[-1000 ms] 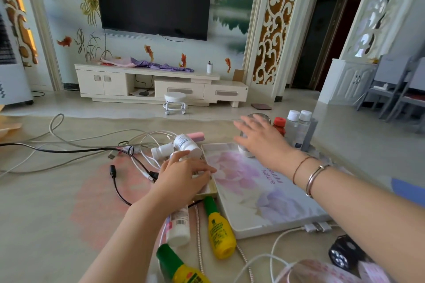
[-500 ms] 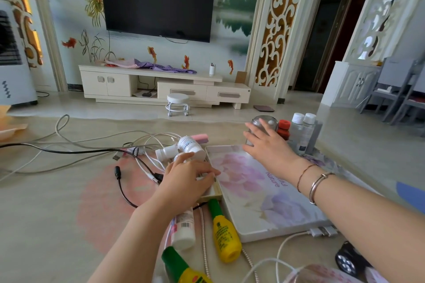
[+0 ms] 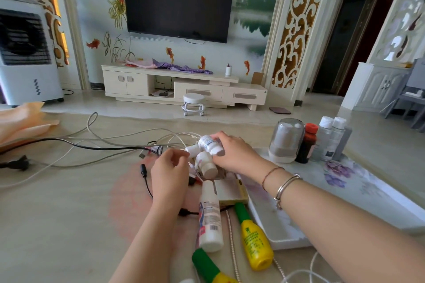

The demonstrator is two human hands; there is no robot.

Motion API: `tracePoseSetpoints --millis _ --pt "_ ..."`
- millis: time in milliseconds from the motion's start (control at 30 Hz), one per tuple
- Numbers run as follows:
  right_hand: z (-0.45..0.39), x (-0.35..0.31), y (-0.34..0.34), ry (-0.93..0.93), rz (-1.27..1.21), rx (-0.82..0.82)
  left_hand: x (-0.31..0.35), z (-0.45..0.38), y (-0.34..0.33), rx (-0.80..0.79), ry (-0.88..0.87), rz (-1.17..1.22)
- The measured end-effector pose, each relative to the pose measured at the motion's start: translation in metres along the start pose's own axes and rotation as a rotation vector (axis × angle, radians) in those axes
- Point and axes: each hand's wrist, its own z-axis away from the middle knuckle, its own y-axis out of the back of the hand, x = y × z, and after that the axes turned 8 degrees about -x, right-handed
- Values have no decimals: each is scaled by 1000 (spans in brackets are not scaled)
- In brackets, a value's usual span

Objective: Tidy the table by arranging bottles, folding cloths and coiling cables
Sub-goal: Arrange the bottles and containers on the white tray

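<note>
Your right hand [image 3: 232, 154] is curling its fingers round a small white pill bottle [image 3: 210, 145], holding it tilted, cap toward you and to the right, just above the tangle of cables [image 3: 110, 145] in the middle of the table [image 3: 57, 213]. Your left hand [image 3: 169, 172] is sitting just to the left of it, fingers loosely bent, thumb and forefinger closing on something small and white; whether that is a cap or a bottle I cannot tell.

A second white pill bottle [image 3: 205, 164] is lying directly beneath the held one, between your two hands, its long axis pointing toward you; the right hand is nearer its cap, so I judge it the natural next pick.

Counting what is lying loose nearer you: one tall white bottle [image 3: 210, 216], long axis running away from you, and two yellow bottles with green caps [image 3: 255, 239], one cut off by the bottom edge. Already standing upright at the far end of the floral tray [image 3: 379, 193] are one frosted jar [image 3: 286, 140], one red-capped bottle [image 3: 307, 142] and two clear bottles [image 3: 330, 140], in a row touching one another
</note>
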Motion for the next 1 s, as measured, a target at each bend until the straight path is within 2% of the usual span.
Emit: tracePoseSetpoints --millis 133,233,400,533,633,733,800,1000 --pt "-8 5 -1 -59 -56 -33 -3 1 -4 -32 -12 -62" --pt "-6 6 -3 -51 -89 59 -4 1 -4 -45 -16 -65" --pt "6 5 19 -55 -339 263 -4 3 -3 -47 -12 -38" --pt "17 28 49 -137 -22 362 -7 2 -5 -79 -47 -98" --pt "26 44 62 -183 120 307 -8 1 -5 -95 -54 -103" --pt "29 52 61 -241 274 149 -8 1 -5 -104 -45 -99" --pt "28 54 55 -238 364 102 -7 1 -5 -108 -42 -84" --pt "27 58 46 -204 643 186 -6 1 -5 -106 -53 -95"
